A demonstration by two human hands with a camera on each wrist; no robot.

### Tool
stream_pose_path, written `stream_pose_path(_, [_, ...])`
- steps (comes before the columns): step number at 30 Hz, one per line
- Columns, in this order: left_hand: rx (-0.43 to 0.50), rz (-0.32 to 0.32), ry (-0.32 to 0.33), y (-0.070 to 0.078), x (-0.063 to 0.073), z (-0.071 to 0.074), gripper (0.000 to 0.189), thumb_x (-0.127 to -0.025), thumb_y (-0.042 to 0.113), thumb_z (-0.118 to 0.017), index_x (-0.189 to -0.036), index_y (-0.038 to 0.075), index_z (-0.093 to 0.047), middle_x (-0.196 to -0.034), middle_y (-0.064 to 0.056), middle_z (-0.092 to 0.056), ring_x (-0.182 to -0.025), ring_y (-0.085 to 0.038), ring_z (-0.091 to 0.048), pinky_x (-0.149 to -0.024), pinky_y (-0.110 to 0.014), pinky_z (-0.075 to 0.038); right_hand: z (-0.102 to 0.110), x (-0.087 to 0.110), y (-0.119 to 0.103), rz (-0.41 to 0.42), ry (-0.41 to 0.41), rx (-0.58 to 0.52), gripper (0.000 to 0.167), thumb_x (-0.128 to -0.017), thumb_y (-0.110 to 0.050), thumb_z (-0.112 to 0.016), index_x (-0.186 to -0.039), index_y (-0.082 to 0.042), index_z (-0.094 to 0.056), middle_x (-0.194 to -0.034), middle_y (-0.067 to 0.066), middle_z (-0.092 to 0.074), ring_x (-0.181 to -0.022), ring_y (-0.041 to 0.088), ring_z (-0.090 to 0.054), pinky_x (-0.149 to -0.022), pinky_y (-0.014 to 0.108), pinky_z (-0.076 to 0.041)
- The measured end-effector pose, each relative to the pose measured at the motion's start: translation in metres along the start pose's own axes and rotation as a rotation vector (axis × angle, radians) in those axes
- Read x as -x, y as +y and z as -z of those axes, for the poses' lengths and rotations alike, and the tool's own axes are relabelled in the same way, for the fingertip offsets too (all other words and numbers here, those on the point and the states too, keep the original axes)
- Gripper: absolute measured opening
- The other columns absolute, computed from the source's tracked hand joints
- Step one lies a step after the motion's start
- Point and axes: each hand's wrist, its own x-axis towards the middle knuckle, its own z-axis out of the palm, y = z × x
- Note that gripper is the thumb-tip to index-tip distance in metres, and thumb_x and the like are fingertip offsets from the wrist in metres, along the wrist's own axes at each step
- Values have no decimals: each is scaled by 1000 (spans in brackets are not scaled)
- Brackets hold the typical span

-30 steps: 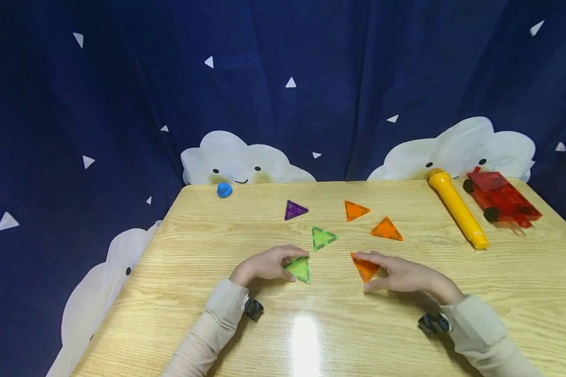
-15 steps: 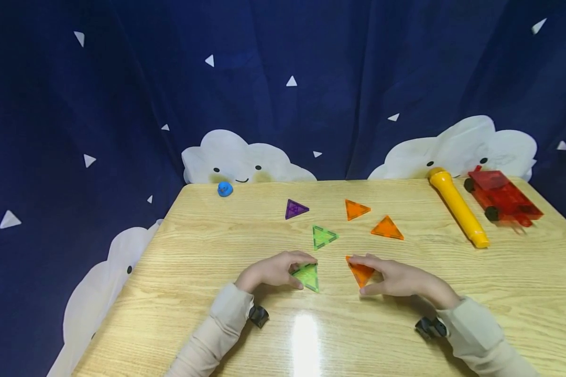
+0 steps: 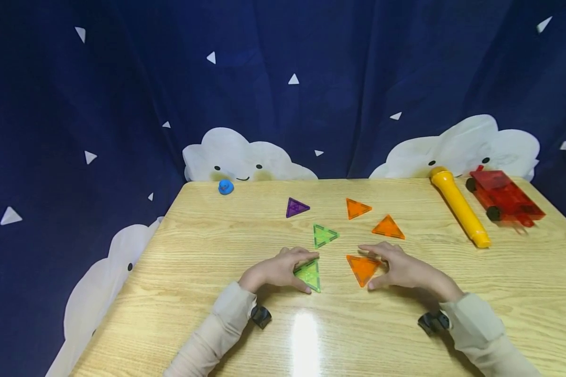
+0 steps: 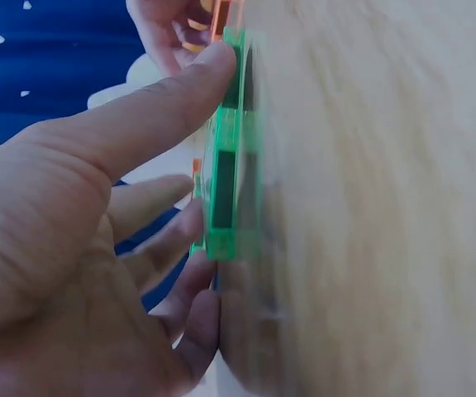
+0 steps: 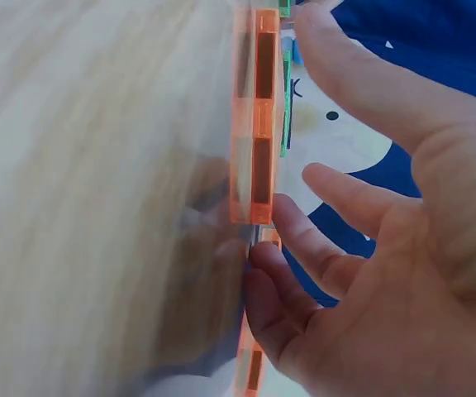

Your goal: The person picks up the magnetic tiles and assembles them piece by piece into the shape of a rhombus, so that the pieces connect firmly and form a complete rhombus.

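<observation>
In the head view my left hand [image 3: 283,269] holds a translucent green triangular magnetic tile [image 3: 311,275] between thumb and fingers. The left wrist view shows the thumb [image 4: 180,95] on that tile's edge, low against the table. Facing it, my right hand [image 3: 403,269] is spread around an orange triangular magnetic tile [image 3: 362,269]. Its thumb [image 5: 345,62] stands off the orange tile's edge in the right wrist view. A gap separates the two tiles. Just beyond them lies a second green triangle [image 3: 324,236].
Farther back lie a purple triangle [image 3: 296,208] and two more orange triangles, one upper [image 3: 357,209] and one lower [image 3: 389,228]. A yellow microphone-shaped toy [image 3: 459,207] and a red toy car [image 3: 504,196] are at the right. A blue rubber duck [image 3: 225,187] sits by the table's [image 3: 207,230] far edge.
My left hand has slid the green tile to the right. The orange tile shifted slightly left with my right hand, whose fingers then spread and drew back from it.
</observation>
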Motion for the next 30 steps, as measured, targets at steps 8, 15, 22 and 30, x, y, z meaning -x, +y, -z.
stream_pose_path(8, [-77, 27, 22, 3, -4, -4, 85, -75, 42, -79, -146, 19, -39, -140, -8, -36, -124, -26, -34, -99, -41, -32, -4, -10, -4, -31, -29, 18, 84, -70, -41, -82, -138, -5, -47, -111, 12, -51, -102, 30, -43, -81, 41, -38])
stream_pose_path(15, [-67, 14, 49, 3, -6, -9, 78, -74, 40, -80, -141, 20, -45, -137, -8, -37, -116, -25, -34, -88, -34, -27, -9, -13, -6, -31, -24, 60, 80, -69, -41, -83, -134, -5, -52, -111, 13, -50, -101, 30, -41, -83, 42, -37])
stream_pose_path(22, [-28, 0, 79, 2, -5, -10, 76, -73, 36, -82, -138, 19, -46, -135, -6, -41, -116, -23, -36, -89, -36, -26, -12, -13, -6, -35, 2, 49, 74, -68, -38, -84, -129, -4, -57, -113, 14, -51, -103, 30, -41, -84, 42, -36])
stream_pose_path(30, [9, 0, 90, 1, -4, -12, 77, -72, 35, -83, -138, 24, -44, -132, -3, -52, -117, -21, -45, -90, -39, -27, -16, -12, -7, -9, 50, 29, 71, -66, -33, -86, -123, -4, -55, -117, 17, -55, -105, 33, -44, -88, 47, -39])
